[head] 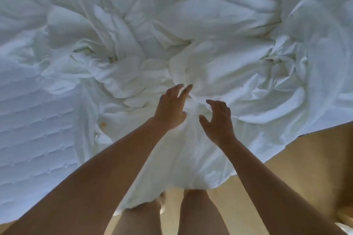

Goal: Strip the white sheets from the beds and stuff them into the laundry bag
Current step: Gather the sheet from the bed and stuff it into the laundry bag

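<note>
A rumpled heap of white sheets (191, 30) covers most of the bed, bunched into folds across the middle. One fold hangs over the bed's near edge down to my legs. My left hand (171, 108) reaches over the bunched cloth with fingers spread and slightly bent, fingertips touching a fold. My right hand (217, 120) hovers just to its right, fingers spread and curved above the same bunch, holding nothing. No laundry bag is in view.
The bare quilted mattress (32, 129) shows at the left where the sheet is pulled off. A small orange spot (103, 124) marks the sheet near it. Tan floor (298, 168) lies at the lower right, with my bare legs (196, 213) at the bed's edge.
</note>
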Tool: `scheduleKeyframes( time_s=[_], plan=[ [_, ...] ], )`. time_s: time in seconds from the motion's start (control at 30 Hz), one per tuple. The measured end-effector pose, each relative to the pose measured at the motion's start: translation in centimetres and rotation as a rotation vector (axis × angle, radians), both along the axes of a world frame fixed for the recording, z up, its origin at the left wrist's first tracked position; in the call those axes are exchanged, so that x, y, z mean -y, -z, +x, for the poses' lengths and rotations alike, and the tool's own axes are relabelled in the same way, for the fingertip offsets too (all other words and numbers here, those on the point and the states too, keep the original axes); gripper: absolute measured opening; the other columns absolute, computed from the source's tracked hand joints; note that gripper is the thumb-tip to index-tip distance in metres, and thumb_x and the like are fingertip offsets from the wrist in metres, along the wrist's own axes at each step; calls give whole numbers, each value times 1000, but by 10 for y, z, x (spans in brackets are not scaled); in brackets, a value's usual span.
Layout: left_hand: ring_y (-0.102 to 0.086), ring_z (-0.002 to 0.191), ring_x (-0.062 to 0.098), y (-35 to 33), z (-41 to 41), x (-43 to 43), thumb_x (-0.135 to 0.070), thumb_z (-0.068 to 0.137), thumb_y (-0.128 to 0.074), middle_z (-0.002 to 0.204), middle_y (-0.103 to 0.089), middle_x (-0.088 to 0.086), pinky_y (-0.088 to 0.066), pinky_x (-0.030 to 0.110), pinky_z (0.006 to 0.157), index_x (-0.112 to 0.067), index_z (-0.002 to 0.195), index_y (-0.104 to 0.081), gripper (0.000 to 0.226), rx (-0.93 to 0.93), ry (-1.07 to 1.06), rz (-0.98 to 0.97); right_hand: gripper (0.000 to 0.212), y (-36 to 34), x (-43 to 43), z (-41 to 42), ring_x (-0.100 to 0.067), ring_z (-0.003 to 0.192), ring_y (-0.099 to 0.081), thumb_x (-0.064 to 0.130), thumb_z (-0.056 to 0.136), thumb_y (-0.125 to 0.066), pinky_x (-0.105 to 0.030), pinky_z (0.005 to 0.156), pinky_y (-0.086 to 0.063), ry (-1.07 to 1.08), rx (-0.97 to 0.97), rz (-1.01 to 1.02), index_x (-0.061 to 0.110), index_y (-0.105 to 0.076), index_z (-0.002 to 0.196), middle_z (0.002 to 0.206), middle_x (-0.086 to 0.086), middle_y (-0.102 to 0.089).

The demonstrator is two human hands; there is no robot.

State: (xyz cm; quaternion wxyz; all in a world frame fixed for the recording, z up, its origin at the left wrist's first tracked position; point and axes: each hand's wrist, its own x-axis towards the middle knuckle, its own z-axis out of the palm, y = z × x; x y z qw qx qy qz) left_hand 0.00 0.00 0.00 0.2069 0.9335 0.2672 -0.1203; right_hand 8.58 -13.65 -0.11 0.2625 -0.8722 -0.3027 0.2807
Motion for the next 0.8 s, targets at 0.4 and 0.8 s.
scheduleKeyframes(
  time_s=[0.4,0.8],
  plan=[
    [-25,141,37,82,55,-47,-31,69,-82,157,-18,18,-33,56,104,-30,150,-27,98,14,101,256,55,80,-36,55,-39,142,-21,26,93,-57,-50,114,-19,-246,398,-233,10,-40,142,152,-23,-27],
    [-52,122,32,44,62,-38,-37,95,-51,121,-61,13,-34,45,98,-4,115,-60,39,292,85,13,29,9,-71,61,-16,61,-39,18,103,-32,-23,55,-29,376,17,280,6,-44,79,63,6,-41]
  ],
)
